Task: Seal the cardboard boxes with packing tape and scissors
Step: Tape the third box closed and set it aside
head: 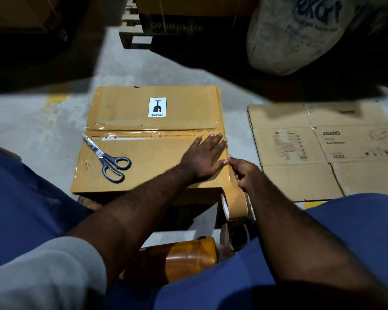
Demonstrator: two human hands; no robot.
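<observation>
While the scissors (112, 161) lay unused on the left of the cardboard box (143, 162) on the floor (31, 130), its centre seam already taped, the left hand (202, 157) pressed flat, fingers (215, 138) straight, on a fresh strip along the box's right edge. Just beside it, the right hand (244, 173) pinched that strip, the tape roll (235, 204) hanging below. Cutting seemingly remained. A flattened carton (323, 148) lay further right.

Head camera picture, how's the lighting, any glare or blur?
Head view: dim, light pooled on the box; glare on the tape along its seam; deep shadow across the top; the sack and flattened carton look blurred; wide-angle bowing at the edges.
</observation>
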